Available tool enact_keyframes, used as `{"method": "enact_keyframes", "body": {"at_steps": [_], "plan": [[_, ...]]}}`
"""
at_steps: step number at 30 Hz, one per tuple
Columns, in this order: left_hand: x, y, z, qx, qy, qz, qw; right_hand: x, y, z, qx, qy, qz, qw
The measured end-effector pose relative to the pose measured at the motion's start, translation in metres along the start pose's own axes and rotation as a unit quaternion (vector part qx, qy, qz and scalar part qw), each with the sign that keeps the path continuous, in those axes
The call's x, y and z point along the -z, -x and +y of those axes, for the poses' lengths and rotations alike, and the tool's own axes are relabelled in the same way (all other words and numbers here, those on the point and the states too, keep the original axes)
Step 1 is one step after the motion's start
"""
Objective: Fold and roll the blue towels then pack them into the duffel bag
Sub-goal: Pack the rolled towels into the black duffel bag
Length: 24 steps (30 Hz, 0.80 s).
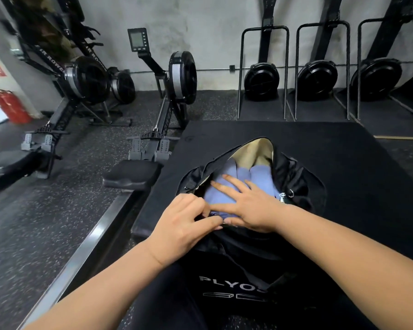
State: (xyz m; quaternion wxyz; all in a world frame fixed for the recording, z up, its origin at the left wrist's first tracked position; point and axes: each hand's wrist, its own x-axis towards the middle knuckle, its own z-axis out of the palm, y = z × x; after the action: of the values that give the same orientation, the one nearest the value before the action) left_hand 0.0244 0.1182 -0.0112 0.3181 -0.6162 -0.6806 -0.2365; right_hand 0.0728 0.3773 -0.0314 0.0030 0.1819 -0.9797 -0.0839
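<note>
Right hand (248, 208) flat on blue towels (260, 179) in duffel bag (296, 177), left hand (188, 220) pinching its opening edge; released rolls may spring loose.
</note>
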Motion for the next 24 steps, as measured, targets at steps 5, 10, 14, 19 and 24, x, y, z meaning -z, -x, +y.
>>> {"method": "enact_keyframes", "body": {"at_steps": [5,10,14,19,24], "plan": [[0.000,0.015,-0.002,0.001,-0.009,-0.021,1.000,0.028,0.024,0.019,-0.033,0.026,0.005,0.999],[-0.010,0.014,-0.010,-0.006,-0.008,-0.040,0.999,0.024,0.077,0.043,-0.154,0.012,-0.109,0.982],[-0.013,-0.002,-0.016,0.007,-0.025,-0.040,0.999,0.016,0.085,0.040,-0.138,0.014,-0.009,0.990],[0.000,-0.021,-0.051,0.017,-0.079,-0.074,0.994,0.030,0.128,0.070,-0.121,0.028,0.095,0.988],[0.015,-0.034,-0.093,0.006,-0.160,-0.130,0.978,0.039,0.160,0.104,-0.122,0.097,0.163,0.974]]}}
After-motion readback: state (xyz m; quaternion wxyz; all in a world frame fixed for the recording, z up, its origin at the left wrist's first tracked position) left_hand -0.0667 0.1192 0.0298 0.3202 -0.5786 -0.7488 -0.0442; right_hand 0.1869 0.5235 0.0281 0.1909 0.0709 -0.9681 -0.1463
